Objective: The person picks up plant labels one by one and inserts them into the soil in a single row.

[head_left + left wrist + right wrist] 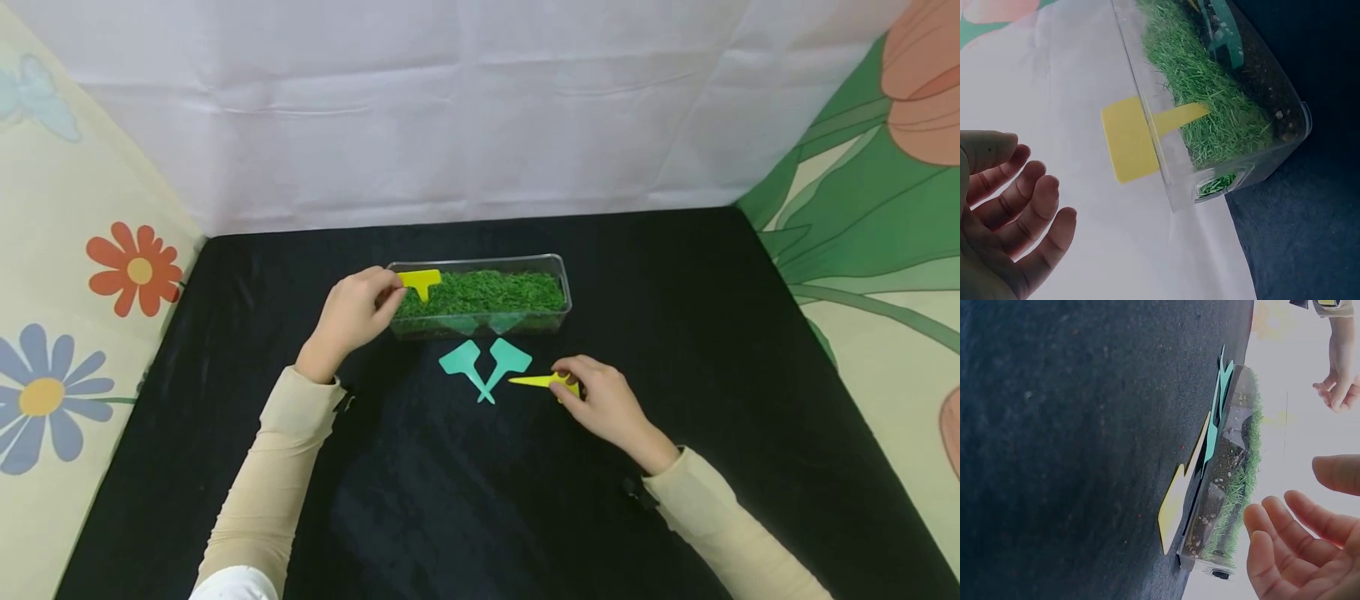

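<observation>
In the head view my left hand (358,310) is over the left end of a clear box (566,292) of green grass (495,290). A yellow T-shaped plant label (1130,140) stands with its stem in the grass; the left wrist view shows a gap between it and my loosely bent fingers (1041,200). Lower right, my right hand (603,400) hovers by a second yellow plant label (1175,506), which lies on the black cloth. Nothing is between its thumb and relaxed fingers (1291,531). Two teal plant labels (461,358) lie crossed before the box.
Black cloth (450,500) covers the table. A white cloth (450,125) hangs behind it, with flower-printed panels (45,396) on both sides. Dark soil (1272,94) shows through the box wall.
</observation>
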